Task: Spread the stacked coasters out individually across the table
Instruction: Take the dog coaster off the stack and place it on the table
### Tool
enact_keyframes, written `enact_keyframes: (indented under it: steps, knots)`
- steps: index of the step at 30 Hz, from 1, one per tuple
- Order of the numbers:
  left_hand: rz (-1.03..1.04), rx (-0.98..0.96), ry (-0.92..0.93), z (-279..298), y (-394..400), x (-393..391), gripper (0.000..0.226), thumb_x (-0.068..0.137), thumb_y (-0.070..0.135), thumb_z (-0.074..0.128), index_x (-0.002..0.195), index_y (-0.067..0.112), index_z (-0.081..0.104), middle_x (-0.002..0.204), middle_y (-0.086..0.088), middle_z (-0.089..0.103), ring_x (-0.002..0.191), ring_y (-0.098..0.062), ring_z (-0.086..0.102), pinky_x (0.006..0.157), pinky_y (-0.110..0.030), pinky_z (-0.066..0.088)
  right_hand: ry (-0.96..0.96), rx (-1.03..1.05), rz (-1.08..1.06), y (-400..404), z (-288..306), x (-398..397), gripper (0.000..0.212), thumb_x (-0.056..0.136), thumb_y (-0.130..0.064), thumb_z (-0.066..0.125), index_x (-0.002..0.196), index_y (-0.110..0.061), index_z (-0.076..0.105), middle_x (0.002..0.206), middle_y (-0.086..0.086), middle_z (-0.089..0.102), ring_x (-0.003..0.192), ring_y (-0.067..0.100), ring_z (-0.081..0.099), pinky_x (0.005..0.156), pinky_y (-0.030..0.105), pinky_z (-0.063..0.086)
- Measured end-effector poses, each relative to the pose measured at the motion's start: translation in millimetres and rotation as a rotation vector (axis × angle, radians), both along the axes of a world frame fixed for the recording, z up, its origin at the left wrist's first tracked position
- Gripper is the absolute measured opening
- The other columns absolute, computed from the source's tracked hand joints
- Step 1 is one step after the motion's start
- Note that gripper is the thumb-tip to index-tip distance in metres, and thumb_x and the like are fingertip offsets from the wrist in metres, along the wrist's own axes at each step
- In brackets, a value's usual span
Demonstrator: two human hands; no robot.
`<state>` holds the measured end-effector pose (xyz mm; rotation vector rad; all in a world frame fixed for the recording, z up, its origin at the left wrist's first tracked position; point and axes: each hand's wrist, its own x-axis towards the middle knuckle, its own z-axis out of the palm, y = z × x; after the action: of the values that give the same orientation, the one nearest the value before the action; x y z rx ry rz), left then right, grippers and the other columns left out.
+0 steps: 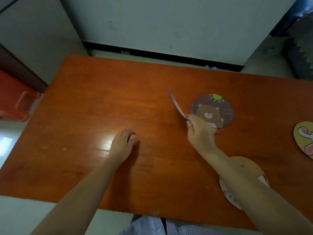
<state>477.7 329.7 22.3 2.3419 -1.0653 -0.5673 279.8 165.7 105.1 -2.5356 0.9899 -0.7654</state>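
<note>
My right hand (pixel 199 131) pinches a thin coaster (pixel 177 104) by its near edge, holding it tilted on edge above the table, just left of the brown bear coaster stack (pixel 218 109). Under that bear coaster a reddish edge shows at its near side. My left hand (pixel 123 143) rests on the orange table (pixel 101 99) with its fingers curled and nothing in it. A yellow rabbit coaster (pixel 304 138) lies at the right edge. A pale coaster (pixel 227 192) lies near the front edge, partly hidden by my right forearm.
A red plastic stool (pixel 15 102) stands off the table's left side. A white wall and floor lie beyond the far edge. The left half of the table holds only my left hand.
</note>
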Motion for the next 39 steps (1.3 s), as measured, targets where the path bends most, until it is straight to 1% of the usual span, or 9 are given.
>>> enact_keyframes:
  steps: [3,6,10,13,16,20,24,33,39]
  knots:
    - [0.476,-0.230,0.553,24,23,-7,0.037,0.098,0.032,0.034,0.119,0.007,0.052,0.109,-0.016,0.061,0.085,-0.030,0.062,0.073,-0.043,0.053,0.019,-0.164,0.329,49,-19,-3,0.010,0.078,0.005,0.064,0.080,0.008,0.074,0.081,0.023,0.076,0.078,0.037,0.073,0.070,0.056,0.057]
    - [0.766,-0.193,0.912,35,61,-12,0.038,0.096,0.039,0.039,0.117,0.009,0.048,0.106,-0.016,0.060,0.080,-0.027,0.059,0.067,-0.043,0.050,0.195,-0.125,0.512,81,-46,-10,0.012,0.064,0.002,0.083,0.073,-0.001,0.076,0.080,0.017,0.077,0.080,0.034,0.074,0.071,0.052,0.058]
    - [0.522,0.059,0.662,31,100,-27,0.044,0.088,0.013,0.061,0.128,0.003,0.046,0.130,-0.022,0.053,0.108,-0.035,0.055,0.094,-0.047,0.047,0.311,0.036,0.506,103,-64,-14,0.020,0.057,0.005,0.086,0.073,-0.001,0.076,0.080,0.021,0.075,0.074,0.036,0.072,0.061,0.043,0.061]
    - [0.411,0.104,0.439,33,99,-32,0.037,0.088,0.010,0.060,0.123,0.002,0.053,0.122,-0.023,0.060,0.103,-0.035,0.057,0.084,-0.038,0.046,0.290,0.343,0.302,112,-64,-10,0.013,0.083,-0.001,0.065,0.095,0.001,0.071,0.103,0.022,0.069,0.098,0.036,0.063,0.082,0.039,0.053]
    - [0.294,0.222,0.295,35,98,-28,0.039,0.090,0.015,0.057,0.127,0.004,0.051,0.118,-0.022,0.062,0.091,-0.033,0.059,0.077,-0.037,0.047,0.426,0.432,0.185,126,-66,-1,0.030,0.094,-0.009,0.050,0.122,-0.001,0.057,0.126,0.017,0.055,0.119,0.031,0.048,0.098,0.037,0.041]
    - [0.204,0.269,0.344,38,103,-16,0.039,0.090,0.013,0.057,0.128,0.006,0.050,0.116,-0.022,0.063,0.097,-0.039,0.061,0.083,-0.045,0.054,0.409,0.646,0.000,139,-62,20,0.044,0.089,-0.007,0.058,0.130,-0.005,0.046,0.131,0.017,0.051,0.120,0.031,0.049,0.094,0.040,0.046]
    - [0.113,0.230,0.501,41,106,7,0.042,0.087,0.006,0.060,0.128,0.010,0.051,0.110,-0.020,0.064,0.093,-0.031,0.058,0.080,-0.039,0.053,0.344,0.829,-0.275,138,-59,36,0.033,0.086,-0.006,0.061,0.118,-0.004,0.053,0.116,0.016,0.061,0.104,0.031,0.059,0.080,0.041,0.052]
    - [0.030,0.222,0.264,37,100,40,0.025,0.085,0.013,0.063,0.108,0.002,0.061,0.087,-0.014,0.055,0.082,-0.027,0.052,0.082,-0.045,0.048,0.218,0.781,-0.442,147,-59,67,0.032,0.087,-0.004,0.062,0.118,-0.002,0.053,0.106,0.017,0.065,0.099,0.029,0.061,0.078,0.033,0.049]
    - [-0.041,0.246,0.179,33,101,42,0.017,0.084,0.016,0.064,0.094,0.005,0.058,0.100,-0.022,0.065,0.084,-0.032,0.056,0.070,-0.038,0.043,0.306,0.681,-0.500,152,-64,73,0.042,0.087,-0.011,0.064,0.126,-0.005,0.047,0.121,0.017,0.058,0.113,0.031,0.054,0.089,0.039,0.049]
